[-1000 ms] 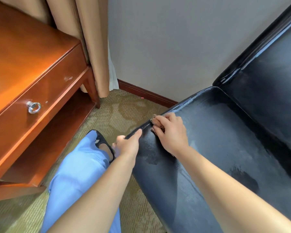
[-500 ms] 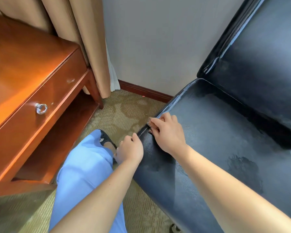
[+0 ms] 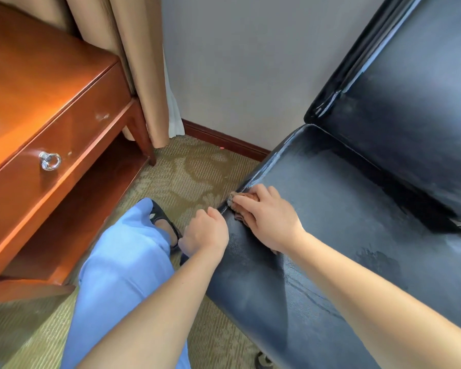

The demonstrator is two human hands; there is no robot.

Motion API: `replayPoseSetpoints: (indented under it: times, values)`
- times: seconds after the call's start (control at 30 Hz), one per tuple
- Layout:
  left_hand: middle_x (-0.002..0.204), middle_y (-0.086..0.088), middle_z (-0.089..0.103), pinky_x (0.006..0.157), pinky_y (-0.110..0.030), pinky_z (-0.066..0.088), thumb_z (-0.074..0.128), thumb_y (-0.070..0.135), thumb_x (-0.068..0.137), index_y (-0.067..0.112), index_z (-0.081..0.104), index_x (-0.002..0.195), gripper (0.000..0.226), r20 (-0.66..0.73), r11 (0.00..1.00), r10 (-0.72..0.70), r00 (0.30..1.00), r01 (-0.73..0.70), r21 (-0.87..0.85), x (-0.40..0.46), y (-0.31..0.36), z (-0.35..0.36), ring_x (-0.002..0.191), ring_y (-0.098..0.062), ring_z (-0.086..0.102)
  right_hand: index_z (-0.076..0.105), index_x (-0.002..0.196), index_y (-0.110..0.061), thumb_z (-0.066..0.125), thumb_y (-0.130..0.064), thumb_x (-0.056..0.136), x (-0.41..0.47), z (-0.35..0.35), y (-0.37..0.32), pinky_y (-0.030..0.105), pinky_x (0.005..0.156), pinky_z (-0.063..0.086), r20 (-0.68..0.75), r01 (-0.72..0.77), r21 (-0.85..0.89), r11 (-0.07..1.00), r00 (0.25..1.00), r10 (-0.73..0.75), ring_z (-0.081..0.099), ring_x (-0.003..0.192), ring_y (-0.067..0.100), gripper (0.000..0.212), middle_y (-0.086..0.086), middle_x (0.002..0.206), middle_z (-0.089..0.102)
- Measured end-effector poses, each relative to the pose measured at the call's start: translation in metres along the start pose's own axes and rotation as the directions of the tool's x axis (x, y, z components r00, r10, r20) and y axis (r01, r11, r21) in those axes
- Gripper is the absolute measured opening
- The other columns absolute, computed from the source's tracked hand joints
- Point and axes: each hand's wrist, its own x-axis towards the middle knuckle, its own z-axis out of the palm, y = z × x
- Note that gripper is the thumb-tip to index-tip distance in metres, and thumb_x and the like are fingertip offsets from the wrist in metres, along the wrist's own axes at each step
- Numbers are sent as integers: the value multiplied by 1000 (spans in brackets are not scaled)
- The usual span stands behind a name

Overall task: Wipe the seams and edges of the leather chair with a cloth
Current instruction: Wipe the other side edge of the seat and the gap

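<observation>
The black leather chair (image 3: 357,222) fills the right half of the view, its seat flat and its backrest rising at upper right. My right hand (image 3: 269,217) presses a small brown cloth (image 3: 246,197) onto the seat's left edge seam; only bits of the cloth show past the fingers. My left hand (image 3: 205,233) curls around the seat's left edge just below, fingers closed on the leather rim. Damp streaks mark the seat surface.
A wooden desk (image 3: 37,123) with a ring-pull drawer (image 3: 49,161) stands to the left. Beige curtains (image 3: 133,62) hang in the corner by a grey wall with a dark baseboard. My blue-trousered leg (image 3: 123,275) and dark shoe rest on patterned carpet (image 3: 186,171).
My right hand with the cloth has slid a little along the seat's left seam. My left hand's fingers have curled tighter on the edge. The view has shifted slightly.
</observation>
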Motion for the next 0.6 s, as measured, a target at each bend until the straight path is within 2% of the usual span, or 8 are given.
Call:
replayPoseSetpoints:
  times: [0.1,0.13,0.3,0.37,0.4,0.5,0.53,0.6]
  values:
    - [128,-12,58,99,-43,38,16,39,103,9,53,126,53,-15,998,58,998,-58,20,-6,-7,2,123,-33,49,59,119,-30,37,-44,97,11,0,2,35,60,48,-33,-246,24,969,968,247,46,94,28,34,4,104,50]
    - [127,-12,58,97,-44,38,15,40,103,9,54,125,54,-33,996,82,996,-81,30,-9,-10,3,122,-32,49,59,119,-30,40,-42,97,12,1,0,36,61,48,-39,-274,27,961,961,275,45,95,28,32,4,105,49]
    - [129,-9,54,94,-44,39,16,38,104,10,56,124,52,-97,998,65,993,-64,15,-23,-15,9,122,-31,48,64,108,-28,38,-40,90,-18,0,-8,30,48,44,0,1,35,999,1000,-1,50,77,29,34,5,96,54]
    - [130,-8,53,94,-43,38,18,36,104,10,56,124,50,-121,999,50,991,-50,1,-26,-15,11,122,-30,47,64,109,-29,37,-41,90,-22,-1,-1,27,46,40,12,48,6,999,999,-48,51,74,27,35,4,94,55]
    - [129,-9,53,94,-42,38,19,35,103,10,57,123,49,-130,999,48,990,-49,-11,-26,-16,12,122,-31,47,64,111,-30,37,-41,92,-18,-1,1,27,48,40,-1,11,-6,1000,1000,-11,51,77,27,35,4,95,55]
    - [126,-11,56,95,-43,39,21,36,102,10,58,121,49,-131,998,49,990,-55,-43,-22,-18,12,120,-31,48,56,123,-33,39,-40,98,5,1,7,32,63,44,-17,-271,20,962,962,271,45,96,27,31,3,106,48]
    - [125,-11,56,94,-43,39,21,36,102,10,58,120,49,-131,997,49,990,-55,-46,-22,-18,12,120,-32,48,56,124,-33,41,-38,98,9,2,7,33,65,44,-17,-303,27,953,953,304,44,99,27,30,3,107,47]
    - [123,-10,57,92,-42,40,21,36,102,9,58,118,49,-143,997,48,989,-55,-47,-23,-19,12,119,-32,49,57,121,-30,44,-34,96,7,3,0,32,64,42,-9,-208,34,978,978,208,43,97,27,28,4,105,46]
